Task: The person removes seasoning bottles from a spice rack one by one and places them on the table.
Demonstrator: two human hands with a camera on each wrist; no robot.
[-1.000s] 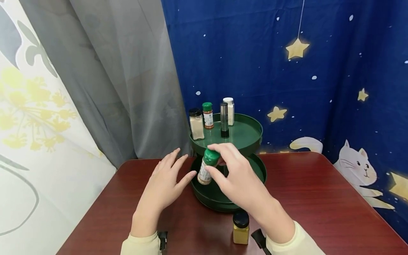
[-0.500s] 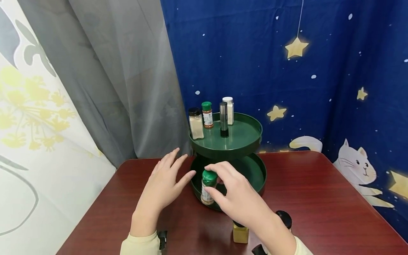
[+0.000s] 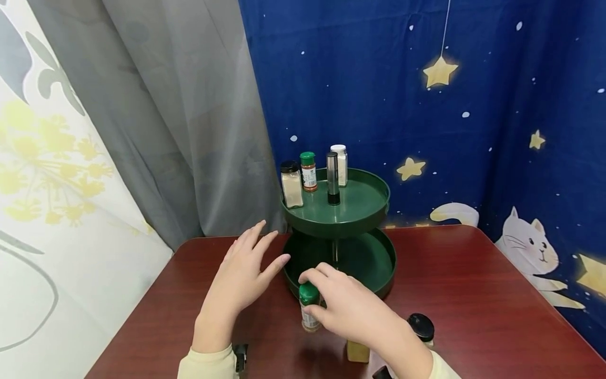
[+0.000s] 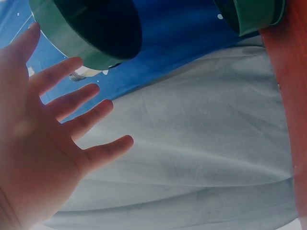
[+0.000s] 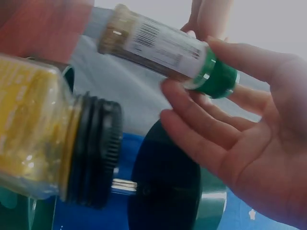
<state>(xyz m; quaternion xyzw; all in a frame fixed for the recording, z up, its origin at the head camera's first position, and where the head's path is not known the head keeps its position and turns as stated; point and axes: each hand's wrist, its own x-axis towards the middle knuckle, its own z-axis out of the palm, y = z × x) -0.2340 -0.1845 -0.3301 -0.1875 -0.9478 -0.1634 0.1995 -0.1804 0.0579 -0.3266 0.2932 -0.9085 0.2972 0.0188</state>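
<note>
My right hand (image 3: 350, 305) pinches a small spice jar (image 5: 160, 50) with a green cap near its cap, in front of the round green two-tier rack (image 3: 338, 223). In the right wrist view the jar shows a white barcode label and tan contents. Left of the rack, my left hand (image 3: 241, 271) hovers with fingers spread and holds nothing; the left wrist view shows its palm (image 4: 38, 153). A square jar of yellow contents (image 3: 358, 351) stands under my right hand, its black lid (image 5: 98, 151) showing in the right wrist view.
On the upper tier stand a black-lidded jar (image 3: 292, 187), a green-capped jar (image 3: 309, 173), a dark slim cylinder (image 3: 333, 179) and a white-capped jar (image 3: 342, 168). Another black-lidded jar (image 3: 421, 327) is beside my right forearm. Curtains (image 3: 369, 79) hang behind the red-brown table (image 3: 450, 273).
My right hand has brought the green-capped spice jar from over the lower tier down and toward me, off the rack. The jar now stands more upright. My left hand has stayed put.
</note>
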